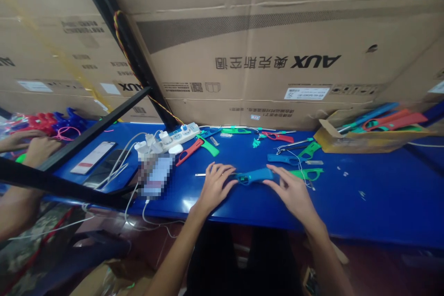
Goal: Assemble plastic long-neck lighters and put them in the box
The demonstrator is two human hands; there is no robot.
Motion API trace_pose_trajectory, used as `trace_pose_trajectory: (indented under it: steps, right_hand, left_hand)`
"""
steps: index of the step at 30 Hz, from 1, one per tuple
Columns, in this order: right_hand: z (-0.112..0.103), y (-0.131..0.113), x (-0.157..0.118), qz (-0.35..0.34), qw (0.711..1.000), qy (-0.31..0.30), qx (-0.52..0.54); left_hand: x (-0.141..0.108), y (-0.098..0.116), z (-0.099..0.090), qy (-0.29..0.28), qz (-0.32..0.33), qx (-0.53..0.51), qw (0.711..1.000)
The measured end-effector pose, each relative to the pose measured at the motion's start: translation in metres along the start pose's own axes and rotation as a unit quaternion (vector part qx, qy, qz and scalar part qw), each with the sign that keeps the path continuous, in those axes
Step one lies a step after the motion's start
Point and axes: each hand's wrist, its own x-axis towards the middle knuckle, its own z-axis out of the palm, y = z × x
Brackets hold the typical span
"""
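Gripping blue lighter point(259, 176) between left hand point(215, 186) and right hand point(290, 190), near front edge of counter point(388, 199), roomier toward right

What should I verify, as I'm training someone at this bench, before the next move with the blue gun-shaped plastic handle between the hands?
1. Right hand on the blue gun-shaped plastic handle: ok, thumb and fingers at its right end.
2. Left hand at the handle's other end: ok.
3. Thin silvery metal rod joined to the handle: cannot tell, the left hand hides that stretch.
4. Parts inside the handle seated: cannot tell, too small and blurred.
5. Space by the right hand clear: not ok, a green gun-shaped plastic handle lies close behind it.
6. White charging cable clear of the left hand: ok, apart from it.
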Motion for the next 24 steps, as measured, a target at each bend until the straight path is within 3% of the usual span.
trace_pose_trajectory:
  steps: [4, 10, 14, 19, 24]
  right_hand:
    - [0.003, -0.002, -0.003, 0.013, 1.0, 0.013, 0.011]
    - [-0.001, -0.001, -0.002, 0.012, 1.0, 0.014, 0.017]
    - [0.0, 0.008, -0.002, -0.001, 0.999, -0.032, -0.021]
    - [0.012, 0.021, -0.006, -0.037, 0.99, -0.098, -0.095]
    - [0.025, 0.027, -0.008, -0.055, 0.981, -0.115, -0.146]
  left_hand:
    - [0.0, -0.002, 0.004, -0.026, 0.021, 0.015, 0.999]
    - [0.0, -0.007, 0.004, 0.0, 0.007, -0.013, 1.0]
    - [-0.002, -0.012, 0.003, 0.025, -0.02, -0.02, 0.999]
    - [-0.004, -0.021, 0.005, 0.006, -0.054, -0.008, 0.998]
    - [-0.003, -0.021, 0.007, -0.001, -0.071, -0.005, 0.997]
